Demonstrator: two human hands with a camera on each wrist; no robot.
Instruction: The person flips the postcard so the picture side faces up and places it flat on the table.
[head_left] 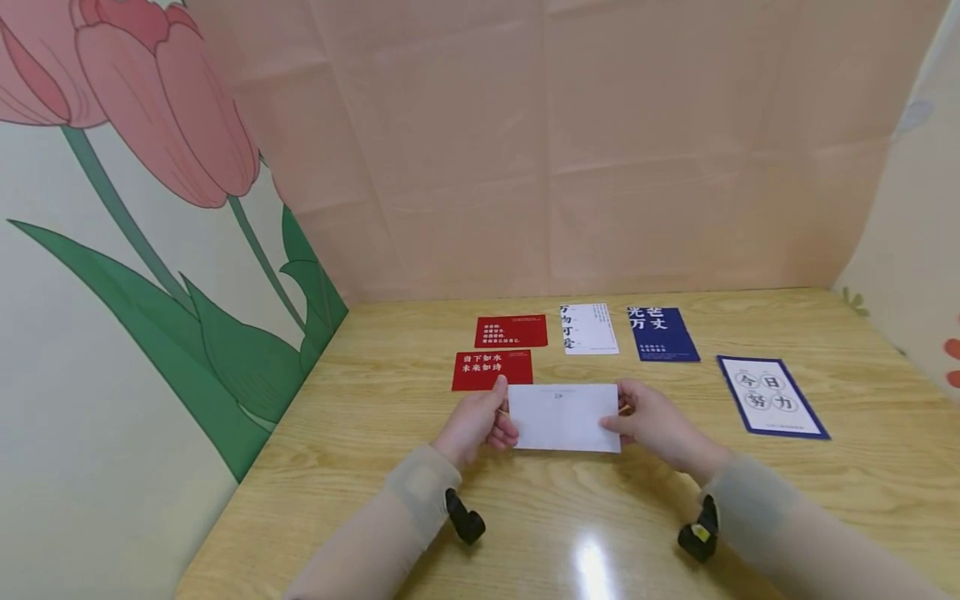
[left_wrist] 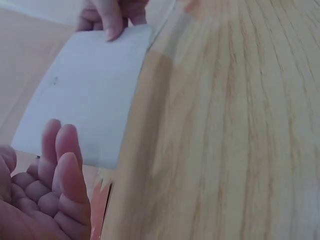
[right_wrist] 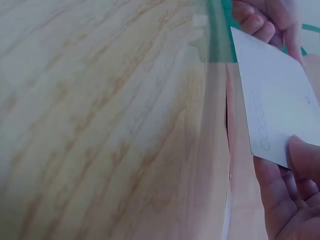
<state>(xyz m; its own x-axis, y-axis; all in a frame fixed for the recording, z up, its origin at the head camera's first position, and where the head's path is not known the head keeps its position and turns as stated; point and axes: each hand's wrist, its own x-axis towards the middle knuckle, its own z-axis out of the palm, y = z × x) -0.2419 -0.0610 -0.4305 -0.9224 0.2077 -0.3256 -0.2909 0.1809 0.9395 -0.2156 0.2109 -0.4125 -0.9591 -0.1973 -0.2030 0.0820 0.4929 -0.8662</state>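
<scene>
A postcard (head_left: pixel 564 418) is held up over the table, its white back facing me. My right hand (head_left: pixel 660 423) pinches its right end, thumb on the white face and fingers behind. In the right wrist view a row of small printed ovals shows on the postcard (right_wrist: pixel 277 92) near that thumb. My left hand (head_left: pixel 480 421) is at the opposite end, thumb raised and fingers loosely bent. The left wrist view shows the left hand's fingers (left_wrist: pixel 70 165) overlapping the near edge of the postcard (left_wrist: pixel 95 90), with thumb and fingertips apart.
Behind the postcard, two red cards (head_left: pixel 512 331) lie on the wooden table (head_left: pixel 337 467). To their right are a white card (head_left: pixel 592 329) and a blue card (head_left: pixel 663 335). A blue-bordered white card (head_left: pixel 776 398) lies farther right. A pink cloth (head_left: pixel 570 167) hangs behind the table.
</scene>
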